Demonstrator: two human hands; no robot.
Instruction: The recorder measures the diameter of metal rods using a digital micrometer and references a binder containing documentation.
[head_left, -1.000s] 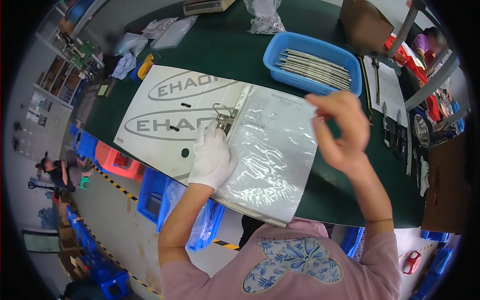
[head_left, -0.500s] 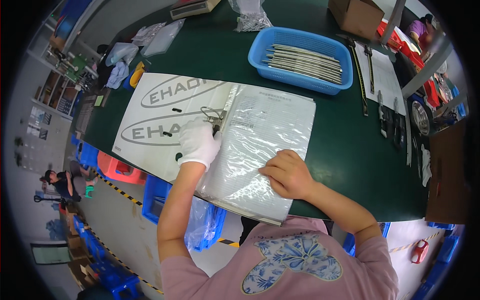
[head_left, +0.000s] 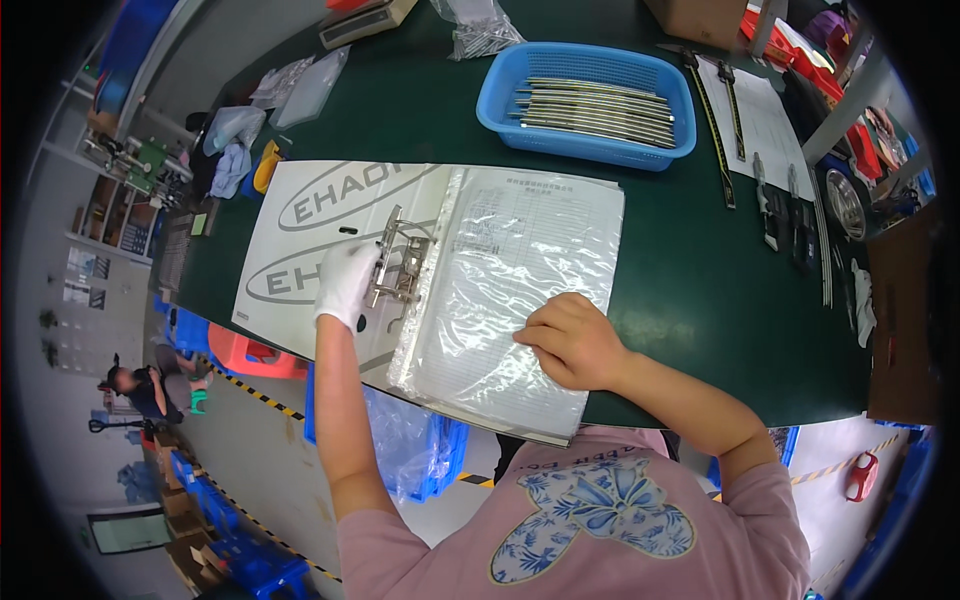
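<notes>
A lever arch binder (head_left: 300,215) lies spread out on the table, its white inner cover with large grey lettering on the left. Clear plastic sleeves (head_left: 530,250) with printed sheets are stacked on its right half. Between them stands the metal ring mechanism (head_left: 402,262), its lever tilted up to the left. My left hand (head_left: 346,282), in a white glove, is closed at the lever; its fingertips are partly hidden. My bare right hand (head_left: 574,342) rests on the top sleeve with curled fingers and nothing visible in them.
Behind the binder, a blue plastic basket (head_left: 490,118) holds several thin metal rods (head_left: 600,110). Calipers (head_left: 712,130) and dark-handled tools (head_left: 770,215) lie at the right beside a paper sheet. Plastic bags (head_left: 312,85) are at the back left, and a cardboard box (head_left: 905,310) stands far right.
My gloved left hand has moved left and down from the rings, and the metal lever has swung up toward the left. My right hand stays on the sleeve. The view has shifted slightly.
</notes>
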